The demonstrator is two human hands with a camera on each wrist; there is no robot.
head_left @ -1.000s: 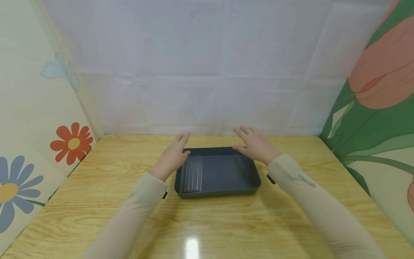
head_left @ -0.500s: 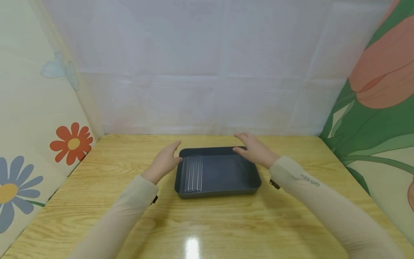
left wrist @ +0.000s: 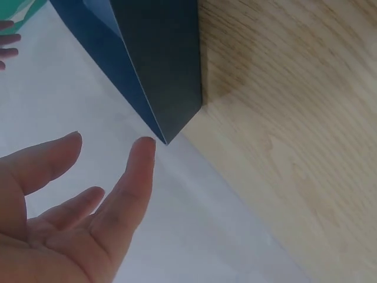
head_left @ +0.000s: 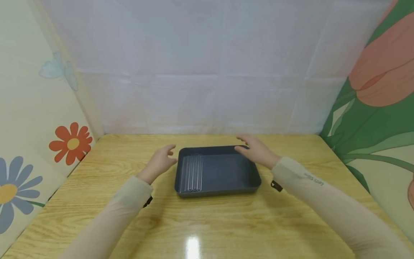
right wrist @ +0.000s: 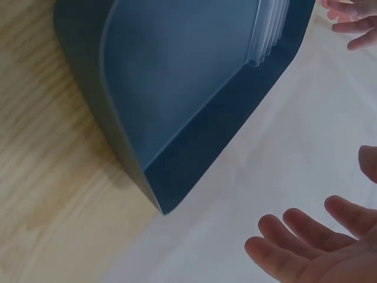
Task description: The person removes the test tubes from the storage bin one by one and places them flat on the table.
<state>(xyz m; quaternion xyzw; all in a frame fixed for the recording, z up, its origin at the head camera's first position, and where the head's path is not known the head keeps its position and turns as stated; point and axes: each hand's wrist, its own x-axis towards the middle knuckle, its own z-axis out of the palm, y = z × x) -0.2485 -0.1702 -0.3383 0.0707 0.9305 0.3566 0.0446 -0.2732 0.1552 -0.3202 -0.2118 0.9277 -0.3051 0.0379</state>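
A dark blue-grey rectangular tray [head_left: 229,172] lies on the table. Several clear, rounded-end tubes [head_left: 194,174], like test tubes, line up side by side along its left end; the right wrist view shows the ends of these tubes [right wrist: 263,35] too. My left hand [head_left: 159,163] hovers just left of the tray's far left corner, fingers loosely bent and holding nothing. Over the tray's far right corner is my right hand [head_left: 258,153], its fingers relaxed and apart. In the right wrist view nothing lies within the right hand [right wrist: 324,250].
The wood-grain table [head_left: 220,226] extends around the tray. A white cloth backdrop [head_left: 207,72] hangs behind its far edge. Printed panels stand at both sides, with a red flower [head_left: 72,144] on the left and a large pink tulip [head_left: 385,68] on the right.
My left hand has moved left and nearer, away from over the tray's edge, its fingers bending more. The right hand has shifted slightly right and lower. The tray and tubes have stayed put.
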